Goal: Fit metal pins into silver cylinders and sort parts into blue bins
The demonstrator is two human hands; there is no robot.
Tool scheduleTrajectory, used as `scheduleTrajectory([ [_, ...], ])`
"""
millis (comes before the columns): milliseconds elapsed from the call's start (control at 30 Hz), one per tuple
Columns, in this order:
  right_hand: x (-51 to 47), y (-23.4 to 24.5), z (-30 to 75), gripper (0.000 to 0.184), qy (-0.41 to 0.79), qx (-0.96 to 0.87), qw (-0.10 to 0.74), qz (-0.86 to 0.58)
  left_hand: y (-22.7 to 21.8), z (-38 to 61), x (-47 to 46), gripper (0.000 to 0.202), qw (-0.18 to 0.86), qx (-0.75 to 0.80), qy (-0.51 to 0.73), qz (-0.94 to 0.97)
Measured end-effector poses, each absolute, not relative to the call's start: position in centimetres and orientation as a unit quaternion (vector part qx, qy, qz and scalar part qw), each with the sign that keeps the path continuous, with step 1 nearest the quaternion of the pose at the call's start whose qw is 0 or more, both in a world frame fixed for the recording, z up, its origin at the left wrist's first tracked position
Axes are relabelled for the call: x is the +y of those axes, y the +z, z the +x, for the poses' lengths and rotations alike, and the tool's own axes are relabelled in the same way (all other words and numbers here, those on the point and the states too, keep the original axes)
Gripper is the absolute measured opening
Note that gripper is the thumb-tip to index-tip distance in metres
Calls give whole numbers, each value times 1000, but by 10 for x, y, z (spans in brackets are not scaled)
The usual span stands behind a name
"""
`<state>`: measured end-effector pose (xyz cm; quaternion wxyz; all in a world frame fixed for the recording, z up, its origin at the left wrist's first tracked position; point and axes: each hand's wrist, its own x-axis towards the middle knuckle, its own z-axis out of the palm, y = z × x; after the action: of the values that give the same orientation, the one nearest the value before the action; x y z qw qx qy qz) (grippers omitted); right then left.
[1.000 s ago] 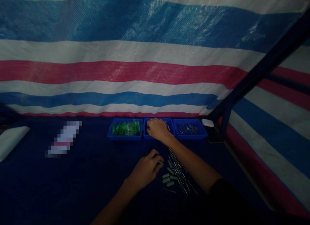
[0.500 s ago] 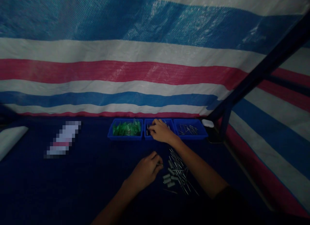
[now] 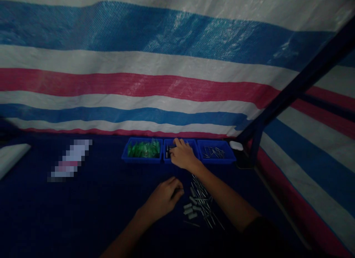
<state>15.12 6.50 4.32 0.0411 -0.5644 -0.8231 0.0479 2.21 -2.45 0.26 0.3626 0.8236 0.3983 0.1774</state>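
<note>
Hands work low over a dark blue table top [image 3: 83, 213] in dim light. The right hand [image 3: 183, 156] reaches far across to the middle one of three small blue plastic trays [image 3: 167, 160] set in a row at the far edge. Its fingers are bent down into this tray among small dark parts [image 3: 168, 151]. They are partly curled, but I cannot tell whether they have hold of anything.

The left hand [image 3: 163, 198] rests nearer, on the table, just left of a loose pile of thin metal pins [image 3: 203, 204] and short grey cylinders [image 3: 190, 210]. Its fingers are curled almost closed, thumb against forefinger, pinching a thin pale sliver [image 3: 180, 189] that shows at the tips; what it is cannot be made out.

The left blue tray [image 3: 124, 155] holds bright green pieces [image 3: 144, 149], and the right blue tray [image 3: 216, 161] holds more thin metal pins [image 3: 213, 151]. A tarpaulin wall striped blue, white and red [image 3: 138, 84] rises behind the trays. A dark slanted frame bar [image 3: 291, 91] stands at the right, with a small white object [image 3: 236, 145] at its foot. A flat white thing [image 3: 11, 158] lies at the far left edge.
</note>
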Motion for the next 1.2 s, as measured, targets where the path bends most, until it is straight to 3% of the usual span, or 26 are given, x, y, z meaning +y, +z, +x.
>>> scheduleTrajectory([
  [400, 75, 43, 147, 27, 42, -839, 28, -542, 4, 23, -25, 11, 353, 394, 168, 832],
  [600, 71, 37, 152, 25, 66, -848, 121, -511, 3, 22, -25, 12, 352, 391, 167, 834],
  [833, 68, 38, 155, 30, 95, -846, 68, -520, 3, 23, -26, 13, 343, 384, 169, 840],
  [933, 65, 38, 157, 32, 77, -834, 124, -532, 4, 24, -26, 12, 359, 384, 184, 831],
  [1133, 15, 38, 171, 28, 97, -773, 348, -521, 5, 20, -21, 15, 431, 430, 296, 736],
  [1200, -10, 33, 174, 23, 130, -792, 346, -486, 3, 17, -19, 17, 461, 447, 333, 690],
])
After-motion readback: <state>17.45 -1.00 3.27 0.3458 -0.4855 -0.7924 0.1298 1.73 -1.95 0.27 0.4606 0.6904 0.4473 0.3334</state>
